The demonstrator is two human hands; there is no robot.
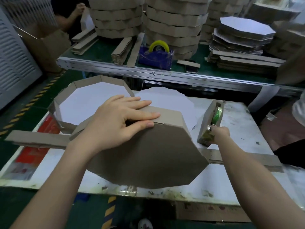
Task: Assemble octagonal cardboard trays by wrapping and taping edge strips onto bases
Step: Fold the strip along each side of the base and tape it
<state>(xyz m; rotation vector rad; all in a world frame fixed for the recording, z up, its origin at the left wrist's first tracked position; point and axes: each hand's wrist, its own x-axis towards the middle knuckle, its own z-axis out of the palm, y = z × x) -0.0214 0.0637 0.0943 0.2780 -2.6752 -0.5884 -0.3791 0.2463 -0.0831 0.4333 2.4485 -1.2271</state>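
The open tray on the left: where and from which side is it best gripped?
Probably pinch the near left wall of the open tray, thumb inside and fingers outside, coming from the left. The walls stand upright and that side looks free; the right side lies close to the upturned tray under the left hand.

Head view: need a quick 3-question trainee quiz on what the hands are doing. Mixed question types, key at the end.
1. True or false: the left hand presses with straight fingers on the seam of the edge strip of the tray that lies brown side up.
2. What does the right hand grip? A) a loose strip B) the cardboard-clad tape dispenser C) nothing
3. Fill in: the finished tray with the white inside lies to the ___ of the tray being worked on.

Key: 1 true; 2 B; 3 left.
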